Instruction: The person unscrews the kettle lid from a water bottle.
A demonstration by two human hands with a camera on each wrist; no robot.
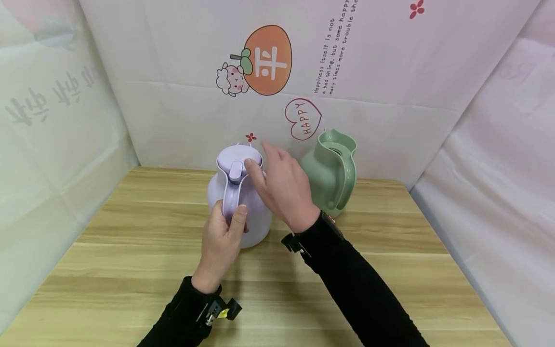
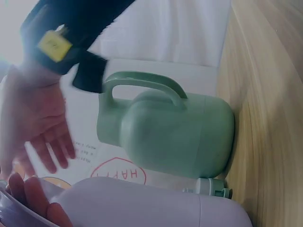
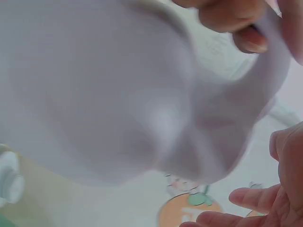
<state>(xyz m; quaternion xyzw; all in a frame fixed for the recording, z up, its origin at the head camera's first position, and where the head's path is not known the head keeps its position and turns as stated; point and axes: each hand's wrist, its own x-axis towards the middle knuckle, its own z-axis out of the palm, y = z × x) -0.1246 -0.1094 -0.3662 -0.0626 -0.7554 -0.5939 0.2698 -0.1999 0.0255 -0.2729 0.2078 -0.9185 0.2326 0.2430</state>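
Gripping the handle [image 1: 231, 198] of a rounded, pale lilac plastic jug [image 1: 258, 221], the left hand [image 1: 220, 238] is on its near side. The jug stands upright on the wood-grain tabletop [image 1: 130, 270], long axis vertical, ahead of the left hand. The right hand [image 1: 286, 188], fingers extended, is beside its flat lilac lid [image 1: 231, 155], to the right; contact I cannot tell. Farther right stands a sage-green plastic jug [image 1: 320, 180].

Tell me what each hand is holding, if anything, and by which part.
Left hand: the lavender jug, gripped by its handle. Right hand: nothing held; it is open near the lid.
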